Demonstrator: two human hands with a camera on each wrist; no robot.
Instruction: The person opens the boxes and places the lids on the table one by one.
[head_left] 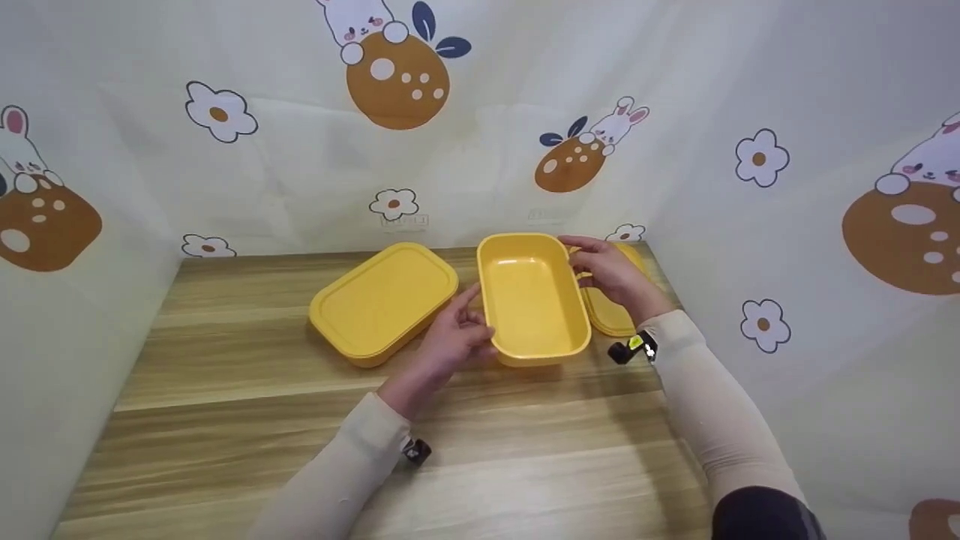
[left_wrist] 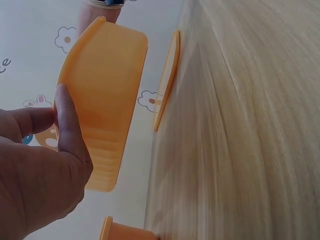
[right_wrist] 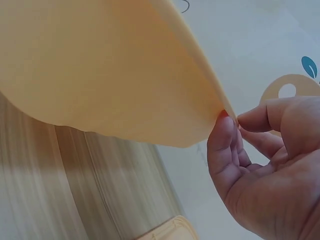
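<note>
An uncovered yellow plastic food container (head_left: 532, 300) is held above the wooden table, its hollow inside facing the head camera. My left hand (head_left: 454, 330) pinches its left rim; in the left wrist view the thumb and fingers of the left hand (left_wrist: 45, 165) grip the edge of the container (left_wrist: 102, 90). At the far right corner, my right hand (head_left: 611, 274) pinches the rim. The right wrist view shows fingertips of the right hand (right_wrist: 270, 165) on both sides of the container's edge (right_wrist: 125, 75).
A second yellow container with its lid on (head_left: 386, 300) stands to the left. Partly hidden behind the right hand, a loose yellow lid (head_left: 611, 311) lies on the wooden table (head_left: 262, 435). Patterned fabric walls (head_left: 300, 165) enclose the back and sides.
</note>
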